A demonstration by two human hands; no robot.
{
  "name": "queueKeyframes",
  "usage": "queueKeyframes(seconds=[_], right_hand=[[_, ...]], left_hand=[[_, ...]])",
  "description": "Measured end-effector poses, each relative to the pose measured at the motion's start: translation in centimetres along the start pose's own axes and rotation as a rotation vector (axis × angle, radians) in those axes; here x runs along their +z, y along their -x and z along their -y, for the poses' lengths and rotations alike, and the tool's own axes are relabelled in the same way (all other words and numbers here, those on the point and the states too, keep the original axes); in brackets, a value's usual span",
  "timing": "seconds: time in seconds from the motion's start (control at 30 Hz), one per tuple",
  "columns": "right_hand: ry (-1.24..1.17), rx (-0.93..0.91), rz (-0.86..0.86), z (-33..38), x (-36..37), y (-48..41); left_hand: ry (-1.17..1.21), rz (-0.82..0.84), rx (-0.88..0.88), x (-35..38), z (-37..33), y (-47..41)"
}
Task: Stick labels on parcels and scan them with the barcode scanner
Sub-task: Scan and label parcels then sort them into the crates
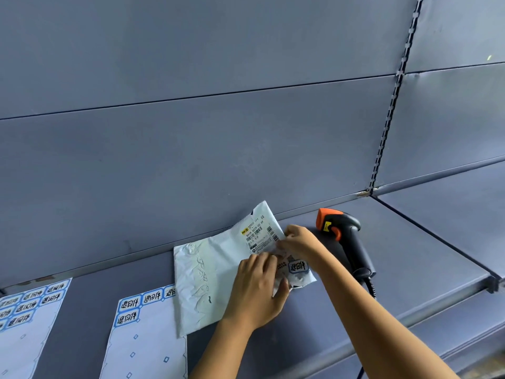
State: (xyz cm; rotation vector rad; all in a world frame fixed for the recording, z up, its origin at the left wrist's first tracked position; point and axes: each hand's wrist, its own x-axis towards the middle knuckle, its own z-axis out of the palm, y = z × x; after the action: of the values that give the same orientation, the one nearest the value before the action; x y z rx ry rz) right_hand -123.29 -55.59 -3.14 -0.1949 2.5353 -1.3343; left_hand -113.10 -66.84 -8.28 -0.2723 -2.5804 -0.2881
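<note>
Both, left hand (254, 292) and right hand (300, 240) — fingers (259, 261) gripping parcel (207, 272); long axis left-right, right end raised.

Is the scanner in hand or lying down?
Lying down: the scanner rests on the shelf beside the parcel; left hand and right hand hold it.

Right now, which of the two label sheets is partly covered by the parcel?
The right-hand sheet: its top right corner lies under the white parcel. The left-hand sheet lies apart from it.
</note>
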Motion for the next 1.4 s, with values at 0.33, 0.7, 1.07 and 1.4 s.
queueKeyframes(seconds=[0.33, 0.7, 1.07, 1.4], right_hand=[[-0.433, -0.221, -0.163, -1.1, -6.4, 6.4], [-0.819, -0.018, -0.307, -13.5, -20.2, 20.1], [-0.866, 0.026, -0.623, -28.1, -31.5, 38.1], [-0.929, 0.237, -1.000, -34.0, -34.0, 52.9]], left_hand=[[0.094, -0.288, -0.076, -3.1, -1.6, 1.5], [0.227, -0.236, -0.136, -3.2, -14.4, 6.4], [0.449, -0.054, -0.020, 2.2, -32.2, 8.9], [0.669, 0.180, 0.254, 4.8, -42.7, 9.3]])
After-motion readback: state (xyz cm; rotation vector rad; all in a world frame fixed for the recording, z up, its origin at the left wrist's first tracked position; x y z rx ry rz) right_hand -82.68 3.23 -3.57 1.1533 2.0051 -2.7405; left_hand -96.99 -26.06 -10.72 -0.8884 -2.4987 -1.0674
